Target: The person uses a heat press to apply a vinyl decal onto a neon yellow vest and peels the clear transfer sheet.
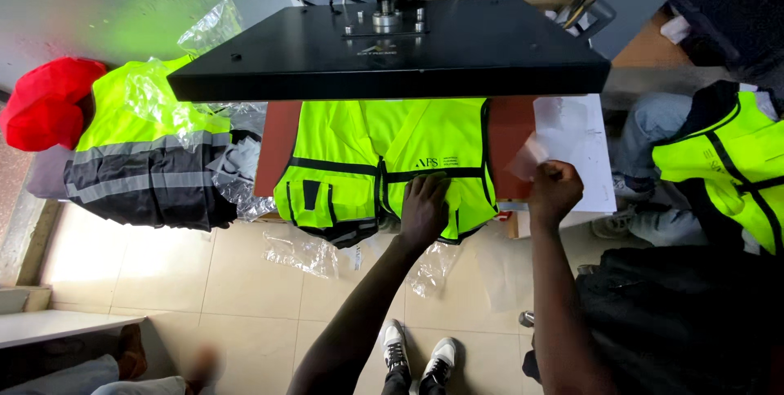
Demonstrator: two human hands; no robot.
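Note:
A neon yellow safety vest [367, 158] with dark trim lies spread on the reddish lower pad [276, 146] of a heat press. The black upper plate [392, 56] of the press hangs raised above the vest. My left hand [425, 211] presses flat on the vest's lower front, near its zip. My right hand [554, 189] is at the pad's right edge and pinches a small translucent sheet [527, 158].
A pile of folded yellow and grey vests [147, 158] in plastic wrap sits to the left, beside a red bundle [45, 105]. White paper [584, 146] lies right of the press. Another person in a yellow vest [727, 158] sits at right. Plastic wrappers [302, 249] lie on the tiled floor.

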